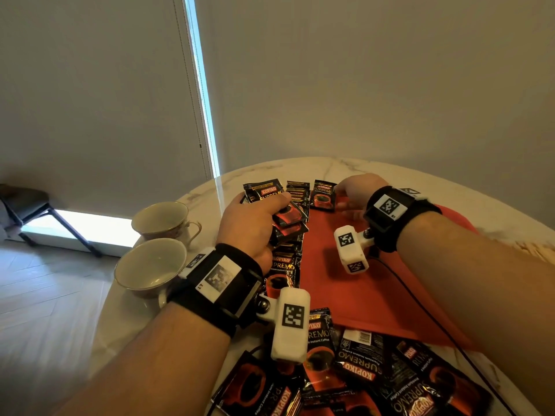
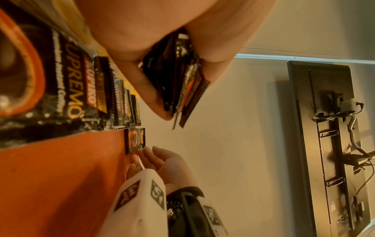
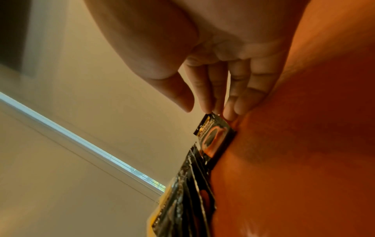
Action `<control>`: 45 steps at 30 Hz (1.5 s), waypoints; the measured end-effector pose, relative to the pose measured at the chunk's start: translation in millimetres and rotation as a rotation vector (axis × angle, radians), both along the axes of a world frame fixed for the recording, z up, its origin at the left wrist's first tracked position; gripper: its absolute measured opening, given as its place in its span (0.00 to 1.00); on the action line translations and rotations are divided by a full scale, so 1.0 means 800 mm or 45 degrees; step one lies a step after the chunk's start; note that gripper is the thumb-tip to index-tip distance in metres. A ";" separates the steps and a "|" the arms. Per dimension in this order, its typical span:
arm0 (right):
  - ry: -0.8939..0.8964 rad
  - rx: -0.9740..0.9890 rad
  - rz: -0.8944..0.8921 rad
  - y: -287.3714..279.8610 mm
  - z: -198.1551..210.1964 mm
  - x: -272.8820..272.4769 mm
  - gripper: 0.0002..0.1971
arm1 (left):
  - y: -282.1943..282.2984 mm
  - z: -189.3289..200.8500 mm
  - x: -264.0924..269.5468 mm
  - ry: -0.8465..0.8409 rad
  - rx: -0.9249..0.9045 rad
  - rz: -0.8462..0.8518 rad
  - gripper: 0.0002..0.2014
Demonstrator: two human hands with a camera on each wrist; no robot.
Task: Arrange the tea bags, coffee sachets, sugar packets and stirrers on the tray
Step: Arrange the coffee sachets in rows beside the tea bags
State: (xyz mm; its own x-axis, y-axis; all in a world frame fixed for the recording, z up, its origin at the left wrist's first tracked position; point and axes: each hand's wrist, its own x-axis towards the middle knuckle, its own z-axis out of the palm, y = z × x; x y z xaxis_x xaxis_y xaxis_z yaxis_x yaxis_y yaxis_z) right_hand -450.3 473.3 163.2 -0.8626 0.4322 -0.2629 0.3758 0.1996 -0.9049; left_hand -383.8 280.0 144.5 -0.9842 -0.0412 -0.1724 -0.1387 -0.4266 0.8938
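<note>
A: Where are the hands?

B: The left hand (image 1: 250,219) grips a bunch of coffee sachets (image 1: 286,216) above the left edge of a red tray (image 1: 354,283) on the desk (image 1: 375,172). The right hand (image 1: 356,193) has straight fingers (image 3: 205,89) touching one sachet (image 1: 323,196) lying at the tray's far edge.

A: And the rest?

B: A row of sachets (image 1: 285,265) lines the tray's left side, a loose pile (image 1: 375,379) lies near the person, and two cups (image 1: 154,265) stand to the left

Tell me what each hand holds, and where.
Left hand grips a stack of coffee sachets across their middle. Right hand holds nothing; its fingertips touch one sachet's edge.
</note>
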 end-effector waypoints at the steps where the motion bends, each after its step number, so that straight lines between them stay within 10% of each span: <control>1: -0.005 0.011 0.004 -0.002 0.002 -0.001 0.06 | 0.000 0.000 -0.001 -0.004 0.005 -0.004 0.15; 17: 0.102 -0.141 -0.017 0.002 0.002 0.002 0.07 | -0.002 -0.001 -0.005 0.013 0.005 -0.046 0.17; 26: 0.172 -0.201 0.742 -0.038 0.042 0.087 0.07 | 0.000 0.005 0.010 0.200 -0.083 -0.281 0.20; 45: 0.411 -0.651 0.235 -0.038 0.028 0.092 0.12 | 0.002 0.008 0.012 0.173 0.004 -0.222 0.24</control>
State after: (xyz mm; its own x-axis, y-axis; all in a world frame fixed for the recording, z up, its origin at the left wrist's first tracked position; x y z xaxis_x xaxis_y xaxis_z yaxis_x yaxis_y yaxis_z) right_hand -376.7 443.2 185.6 -0.9814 0.1572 -0.1106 0.0684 -0.2523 -0.9652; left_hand -374.4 281.2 150.9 -0.9905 0.1319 -0.0377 -0.0890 -0.4092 0.9081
